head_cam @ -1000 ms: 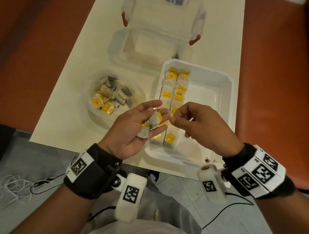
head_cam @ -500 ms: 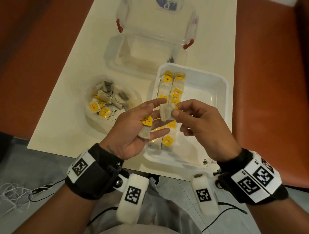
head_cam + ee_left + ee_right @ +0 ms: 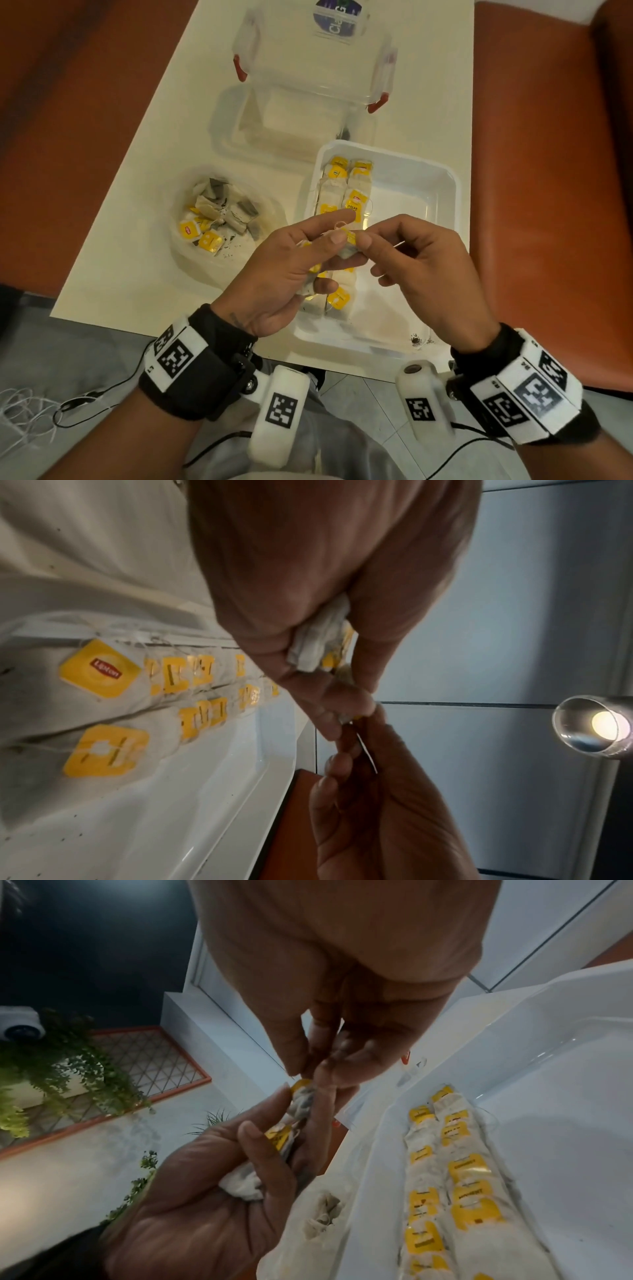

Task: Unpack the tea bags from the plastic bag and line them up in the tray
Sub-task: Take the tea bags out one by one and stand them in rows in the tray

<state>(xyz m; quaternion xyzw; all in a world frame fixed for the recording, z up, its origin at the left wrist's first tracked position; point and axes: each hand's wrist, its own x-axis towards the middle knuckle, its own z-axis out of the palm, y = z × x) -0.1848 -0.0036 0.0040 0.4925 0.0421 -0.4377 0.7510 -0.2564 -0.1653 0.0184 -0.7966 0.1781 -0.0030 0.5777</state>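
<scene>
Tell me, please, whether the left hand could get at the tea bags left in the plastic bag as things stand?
Probably not yet: the left hand already holds tea bags, and the right hand pinches one's tag. The plastic bag lies open beside it, unblocked.

The glossy white plastic tray holds matt, fibrous paper tea bags with shiny yellow card tags. Left of it, a crinkled clear plastic bag lies on the smooth cream table.

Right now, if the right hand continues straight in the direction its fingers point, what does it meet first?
The right hand points toward the left hand, so it would probably first meet the tea bags held there, which its fingertips already pinch; depth is unclear.
</scene>
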